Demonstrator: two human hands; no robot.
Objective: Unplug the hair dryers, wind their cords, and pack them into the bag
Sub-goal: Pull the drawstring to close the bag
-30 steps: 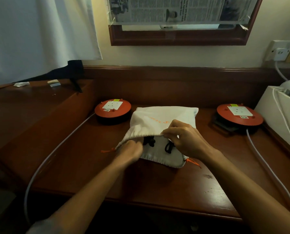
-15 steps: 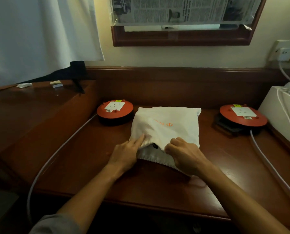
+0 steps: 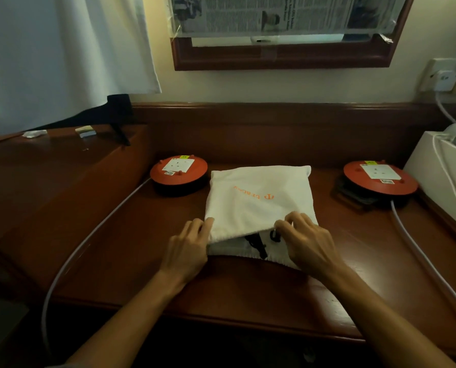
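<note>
A white cloth bag [image 3: 258, 197] with orange lettering lies flat in the middle of the wooden desk [image 3: 221, 288], its mouth towards me. Black cord [image 3: 256, 244] of the hair dryers shows inside the slightly gaping mouth; the dryers themselves are hidden in the bag. My left hand [image 3: 188, 248] holds the left corner of the mouth, fingers curled on the upper hem. My right hand [image 3: 305, 243] pinches the upper hem at the right side of the mouth.
Two red cable reels with white sockets sit on the desk, one left [image 3: 178, 170] and one right [image 3: 379, 176] of the bag, each trailing a grey cable [image 3: 94, 235] towards me. A white appliance [image 3: 444, 168] stands at the right edge. A raised shelf [image 3: 49, 160] is on the left.
The bag's upper flap came down over the mouth, then lifted slightly again, showing the black cord. Both hands shifted along the hem and now grip it at the two sides.
</note>
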